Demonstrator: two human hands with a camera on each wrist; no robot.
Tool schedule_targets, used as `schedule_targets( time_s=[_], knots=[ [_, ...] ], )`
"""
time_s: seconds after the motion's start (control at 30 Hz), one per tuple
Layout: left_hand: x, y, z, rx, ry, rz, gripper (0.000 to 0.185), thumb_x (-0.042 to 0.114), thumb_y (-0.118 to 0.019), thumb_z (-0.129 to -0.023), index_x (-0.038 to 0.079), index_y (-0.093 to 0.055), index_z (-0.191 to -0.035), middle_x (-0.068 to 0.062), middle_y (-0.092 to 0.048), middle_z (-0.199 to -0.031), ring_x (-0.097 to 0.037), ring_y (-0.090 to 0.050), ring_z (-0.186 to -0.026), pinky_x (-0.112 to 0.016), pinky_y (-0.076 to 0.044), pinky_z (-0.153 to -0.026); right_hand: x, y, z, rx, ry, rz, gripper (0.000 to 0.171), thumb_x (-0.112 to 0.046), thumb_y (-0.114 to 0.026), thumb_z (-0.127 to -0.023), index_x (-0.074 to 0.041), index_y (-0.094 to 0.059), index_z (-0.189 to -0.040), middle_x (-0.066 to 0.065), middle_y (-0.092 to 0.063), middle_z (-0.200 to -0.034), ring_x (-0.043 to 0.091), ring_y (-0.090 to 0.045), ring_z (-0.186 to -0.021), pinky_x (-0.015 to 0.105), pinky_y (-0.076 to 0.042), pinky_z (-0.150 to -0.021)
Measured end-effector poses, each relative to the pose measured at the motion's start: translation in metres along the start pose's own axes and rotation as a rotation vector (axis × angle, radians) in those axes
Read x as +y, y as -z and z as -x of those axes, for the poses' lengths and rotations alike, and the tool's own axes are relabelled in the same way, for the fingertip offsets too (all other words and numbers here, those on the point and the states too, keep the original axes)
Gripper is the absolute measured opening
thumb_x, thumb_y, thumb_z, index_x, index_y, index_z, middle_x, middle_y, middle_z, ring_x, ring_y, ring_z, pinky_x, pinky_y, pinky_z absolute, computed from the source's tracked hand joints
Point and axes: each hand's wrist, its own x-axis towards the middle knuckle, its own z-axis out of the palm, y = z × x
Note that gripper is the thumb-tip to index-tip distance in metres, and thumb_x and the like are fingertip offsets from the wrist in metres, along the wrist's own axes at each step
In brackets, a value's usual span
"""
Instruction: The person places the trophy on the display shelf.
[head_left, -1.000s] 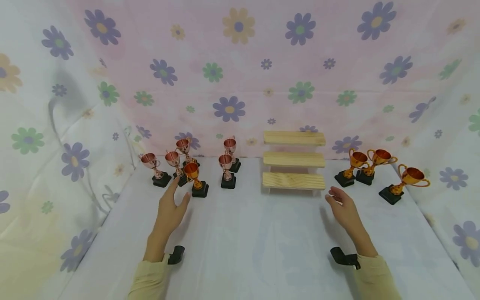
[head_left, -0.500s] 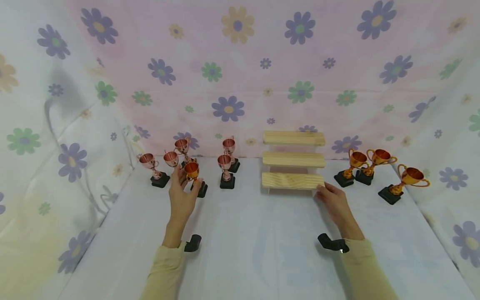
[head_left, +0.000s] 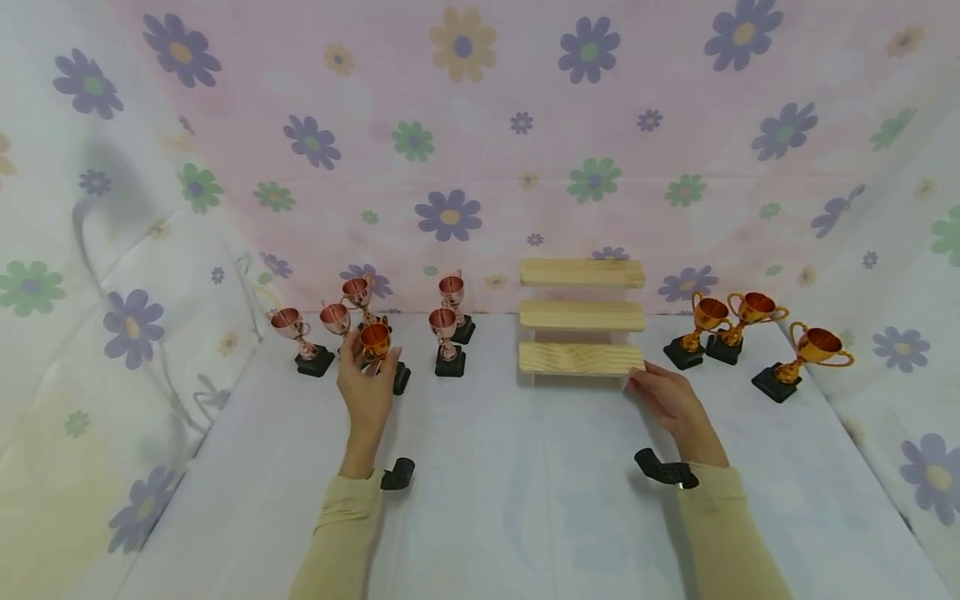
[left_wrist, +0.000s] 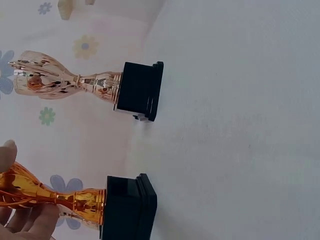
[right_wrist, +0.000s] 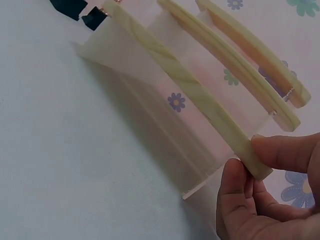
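A small orange trophy on a black base stands at the front of a group of cups on the left. My left hand grips its cup, thumb on one side and fingers on the other. A three-step wooden stand with clear side walls sits at the back middle. My right hand pinches the right end of its lowest step, thumb on top and fingers underneath.
Several rose-gold trophies on black bases stand around the orange one; the nearest is just beside it. Three orange two-handled trophies stand at the right. Floral cloth walls off the back and both sides of the white table.
Both hands reached forward. The left hand went from hovering open to closing round the orange trophy's cup. The right hand moved up to the stand and took hold of the lowest step's end.
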Motion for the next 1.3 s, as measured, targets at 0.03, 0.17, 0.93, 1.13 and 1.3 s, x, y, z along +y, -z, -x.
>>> schedule_targets(
  time_s=[0.03, 0.17, 0.93, 1.13, 1.3],
  knots=[
    [-0.001, -0.001, 0.000, 0.019, -0.007, 0.004, 0.064, 0.007, -0.078, -0.090, -0.007, -0.046, -0.143, -0.024, -0.056, -0.136, -0.032, -0.060, -0.123, -0.043, -0.054, -0.103, 0.000, 0.000, 0.000, 0.001, -0.002, -0.005, 0.067, -0.014, -0.055, -0.106, -0.008, -0.020, -0.162, 0.012, -0.027, -0.166, 0.013, -0.047, -0.130, 0.027, -0.035, -0.118],
    [-0.001, -0.003, 0.002, 0.072, -0.031, 0.015, 0.052, 0.002, -0.078, -0.089, -0.007, -0.054, -0.135, -0.023, -0.062, -0.128, -0.028, -0.065, -0.115, -0.033, -0.057, -0.098, -0.001, 0.000, -0.001, -0.004, 0.002, -0.035, 0.068, -0.010, -0.055, -0.105, -0.007, -0.020, -0.162, 0.013, -0.025, -0.167, 0.013, -0.048, -0.129, 0.025, -0.038, -0.115],
    [0.042, 0.000, 0.028, -0.167, -0.099, 0.047, 0.052, 0.004, -0.075, -0.092, -0.001, -0.056, -0.140, -0.020, -0.066, -0.128, -0.013, -0.065, -0.102, -0.011, -0.054, -0.089, -0.004, 0.002, -0.003, 0.005, -0.006, -0.128, 0.066, -0.008, -0.053, -0.105, -0.009, -0.021, -0.162, 0.009, -0.023, -0.168, 0.013, -0.047, -0.130, 0.022, -0.040, -0.114],
    [0.063, -0.003, 0.036, -0.345, -0.122, 0.104, 0.056, -0.003, -0.070, -0.093, -0.003, -0.049, -0.145, -0.022, -0.061, -0.133, -0.009, -0.061, -0.105, -0.013, -0.053, -0.094, -0.002, -0.001, -0.004, 0.013, -0.003, -0.129, 0.066, -0.007, -0.053, -0.105, -0.010, -0.021, -0.162, 0.007, -0.023, -0.169, 0.013, -0.046, -0.132, 0.023, -0.039, -0.116],
    [0.086, -0.016, 0.043, -0.431, -0.148, 0.156, 0.056, -0.002, -0.069, -0.094, -0.003, -0.047, -0.146, -0.022, -0.059, -0.135, -0.020, -0.062, -0.111, -0.015, -0.053, -0.097, 0.002, -0.001, -0.005, 0.006, 0.012, -0.126, 0.065, -0.006, -0.052, -0.106, -0.008, -0.020, -0.162, 0.009, -0.022, -0.169, 0.014, -0.044, -0.134, 0.026, -0.036, -0.119]
  ],
)
